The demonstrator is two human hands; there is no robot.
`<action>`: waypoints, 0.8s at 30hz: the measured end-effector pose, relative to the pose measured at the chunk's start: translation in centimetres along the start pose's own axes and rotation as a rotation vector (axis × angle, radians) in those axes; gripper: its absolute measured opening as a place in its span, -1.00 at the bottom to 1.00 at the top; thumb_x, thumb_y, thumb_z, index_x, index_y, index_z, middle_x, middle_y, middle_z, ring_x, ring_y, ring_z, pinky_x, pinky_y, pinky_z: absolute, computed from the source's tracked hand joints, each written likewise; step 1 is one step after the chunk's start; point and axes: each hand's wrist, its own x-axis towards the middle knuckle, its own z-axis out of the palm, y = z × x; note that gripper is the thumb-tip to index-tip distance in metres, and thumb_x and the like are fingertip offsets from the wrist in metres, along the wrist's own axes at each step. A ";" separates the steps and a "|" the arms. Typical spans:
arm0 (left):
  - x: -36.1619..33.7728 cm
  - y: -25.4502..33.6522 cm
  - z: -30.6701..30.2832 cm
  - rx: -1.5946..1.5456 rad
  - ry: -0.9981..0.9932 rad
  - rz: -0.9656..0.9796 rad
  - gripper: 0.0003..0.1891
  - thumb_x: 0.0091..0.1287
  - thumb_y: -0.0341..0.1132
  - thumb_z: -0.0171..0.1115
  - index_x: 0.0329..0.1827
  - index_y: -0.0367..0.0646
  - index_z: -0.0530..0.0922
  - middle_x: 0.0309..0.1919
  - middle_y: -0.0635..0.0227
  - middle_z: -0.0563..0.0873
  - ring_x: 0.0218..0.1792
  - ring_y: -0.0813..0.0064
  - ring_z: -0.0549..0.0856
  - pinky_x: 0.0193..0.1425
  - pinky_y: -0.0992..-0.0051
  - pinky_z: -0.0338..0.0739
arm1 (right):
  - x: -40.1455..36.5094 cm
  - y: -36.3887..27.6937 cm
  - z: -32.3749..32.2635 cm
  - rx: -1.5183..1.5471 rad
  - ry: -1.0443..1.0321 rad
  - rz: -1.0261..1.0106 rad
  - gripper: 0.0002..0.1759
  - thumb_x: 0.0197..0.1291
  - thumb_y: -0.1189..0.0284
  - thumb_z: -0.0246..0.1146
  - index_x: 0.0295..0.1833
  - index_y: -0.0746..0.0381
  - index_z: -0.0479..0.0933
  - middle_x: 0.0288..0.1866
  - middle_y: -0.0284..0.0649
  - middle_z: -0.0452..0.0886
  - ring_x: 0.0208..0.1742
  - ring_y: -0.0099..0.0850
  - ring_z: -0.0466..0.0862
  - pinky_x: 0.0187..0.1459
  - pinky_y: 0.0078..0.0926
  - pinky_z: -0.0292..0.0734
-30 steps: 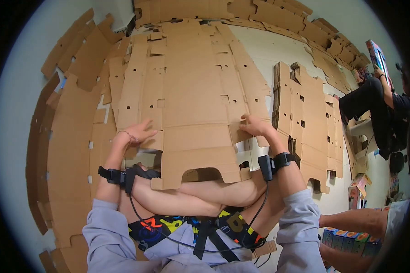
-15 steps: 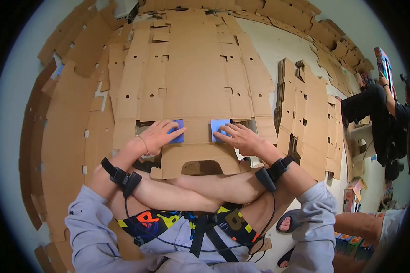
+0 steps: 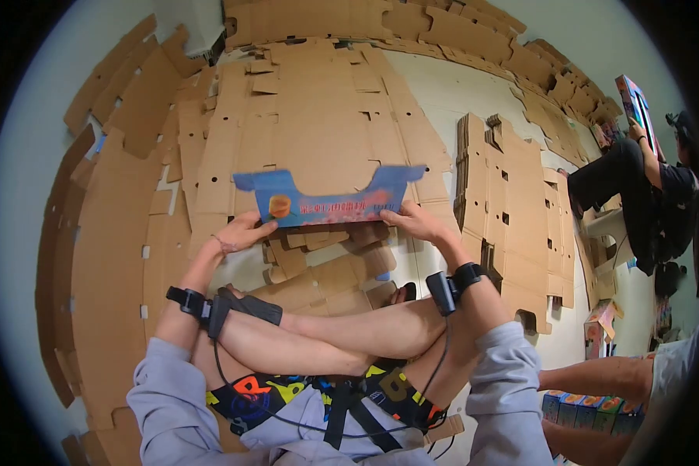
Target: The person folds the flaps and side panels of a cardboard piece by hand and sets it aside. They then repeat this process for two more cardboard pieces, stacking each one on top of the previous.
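We are apparently folding, our left hand (image 3: 243, 232) and right hand (image 3: 419, 221) pinching a blue, notched cardboard flap (image 3: 326, 209) by its lower corners at the near end of a broad brown cardboard sheet (image 3: 311, 116); we're probably needing even pressure next.

The left hand (image 3: 245, 232) and right hand (image 3: 421, 222) grip the near corners of a raised blue printed cardboard flap (image 3: 330, 206) with a curved notch in its top edge. Beyond it stretches a wide flat brown cardboard sheet (image 3: 307, 116). To the right lies a stack of flattened brown cardboard (image 3: 512, 217); farther right, a dark-clothed person (image 3: 625, 182) holds a long, colourful printed box (image 3: 638, 113).
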 end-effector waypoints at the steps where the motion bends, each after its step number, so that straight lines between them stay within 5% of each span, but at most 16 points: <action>1: 0.8 -0.4 0.2 -0.004 -0.011 -0.076 -0.48 0.40 0.07 0.07 0.15 -0.22 0.48 -0.10 0.37 0.60 -0.05 0.55 0.49 0.13 0.49 0.37 | 0.3 -0.1 0.5 0.128 0.095 -0.036 -0.53 0.35 0.10 0.11 -0.03 0.35 0.54 -0.28 -0.38 0.56 -0.23 -0.56 0.46 -0.18 -0.49 0.40; 2: 1.8 -1.0 0.6 -0.006 -0.023 -0.150 -0.48 0.40 0.08 0.06 0.11 -0.23 0.50 -0.14 0.40 0.60 -0.07 0.56 0.49 0.11 0.49 0.38 | 0.7 -0.1 1.5 0.258 0.192 -0.072 -0.50 0.35 0.06 0.10 -0.08 0.35 0.55 -0.31 -0.41 0.54 -0.24 -0.58 0.45 -0.21 -0.50 0.39; 3: 2.6 -2.2 2.0 -0.225 0.173 0.166 -0.48 0.39 0.11 0.07 0.02 -0.24 0.52 -0.21 0.48 0.58 -0.11 0.60 0.46 0.08 0.50 0.37 | 1.2 -0.3 2.6 0.389 0.289 -0.107 -0.47 0.35 0.03 0.09 -0.13 0.35 0.57 -0.35 -0.44 0.51 -0.26 -0.61 0.43 -0.23 -0.51 0.37; 6: 5.1 -3.6 3.7 -0.493 0.350 0.047 -0.44 0.38 0.08 0.12 0.11 -0.31 0.49 -0.08 0.39 0.59 -0.07 0.58 0.47 0.11 0.47 0.39 | 4.0 0.4 6.2 0.595 0.679 -0.109 -0.49 0.34 0.02 0.11 -0.22 0.32 0.57 -0.36 -0.51 0.47 -0.28 -0.65 0.38 -0.23 -0.57 0.34; 7: 5.7 -3.4 5.3 -0.510 0.579 0.181 -0.41 0.35 0.13 0.14 0.05 -0.33 0.51 -0.12 0.42 0.60 -0.09 0.59 0.47 0.10 0.50 0.38 | 4.3 -0.7 7.4 0.625 0.818 -0.073 -0.52 0.35 0.04 0.11 -0.28 0.29 0.56 -0.38 -0.50 0.46 -0.32 -0.65 0.37 -0.27 -0.58 0.33; 8: 6.2 -3.2 6.4 -0.535 0.718 0.197 -0.40 0.34 0.16 0.14 -0.02 -0.33 0.55 -0.19 0.43 0.60 -0.16 0.62 0.46 0.02 0.53 0.40 | 5.1 -0.7 7.5 0.638 0.851 -0.110 -0.52 0.35 0.05 0.11 -0.29 0.29 0.55 -0.39 -0.50 0.47 -0.33 -0.65 0.37 -0.28 -0.58 0.33; 16: 8.4 -4.1 5.2 -0.427 0.753 -0.023 -0.38 0.29 0.29 0.10 -0.51 -0.19 0.45 -0.53 0.58 0.38 -0.42 0.66 0.28 -0.41 0.51 0.22 | 7.4 -1.3 6.1 0.710 0.890 -0.166 -0.49 0.34 0.05 0.09 -0.42 0.30 0.53 -0.45 -0.46 0.48 -0.36 -0.65 0.40 -0.35 -0.55 0.35; 19: 11.0 -5.2 4.5 -0.364 0.835 -0.006 -0.34 0.28 0.27 0.13 -0.63 -0.23 0.40 -0.64 0.55 0.31 -0.50 0.64 0.26 -0.50 0.44 0.19 | 8.8 -1.1 4.7 0.609 0.812 -0.045 -0.48 0.33 0.04 0.08 -0.44 0.29 0.53 -0.47 -0.32 0.57 -0.35 -0.58 0.53 -0.33 -0.50 0.43; 22: 12.4 -4.1 3.3 -0.269 0.880 0.060 -0.34 0.26 0.24 0.15 -0.58 -0.31 0.47 -0.73 0.43 0.38 -0.62 0.51 0.38 -0.50 0.34 0.26 | 9.5 -2.8 3.4 0.317 0.792 0.194 -0.46 0.32 0.01 0.09 -0.39 0.31 0.54 -0.44 -0.09 0.64 -0.38 -0.32 0.64 -0.34 -0.35 0.47; 24: 12.7 -3.2 2.6 0.014 0.865 -0.162 -0.38 0.23 0.22 0.18 -0.50 -0.31 0.53 -0.65 0.26 0.51 -0.52 0.31 0.53 -0.40 0.27 0.38 | 10.5 -2.7 4.1 -0.085 0.911 0.325 -0.49 0.28 0.01 0.12 -0.29 0.31 0.54 -0.35 -0.03 0.62 -0.34 -0.18 0.63 -0.29 -0.25 0.46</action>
